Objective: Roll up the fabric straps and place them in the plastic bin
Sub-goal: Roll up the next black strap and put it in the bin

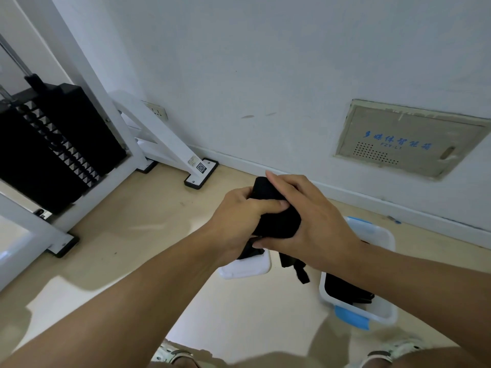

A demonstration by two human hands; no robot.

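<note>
Black strap [276,211]; white bin [382,236], blue handles.

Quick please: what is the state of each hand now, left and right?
Left hand: closed, grip on the black fabric strap.
Right hand: closed around the same strap, held above the floor near the plastic bin.

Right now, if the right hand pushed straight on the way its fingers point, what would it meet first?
The right hand points left; its fingers already wrap the black strap, with the left hand directly beyond. Depth looks negligible.
</note>
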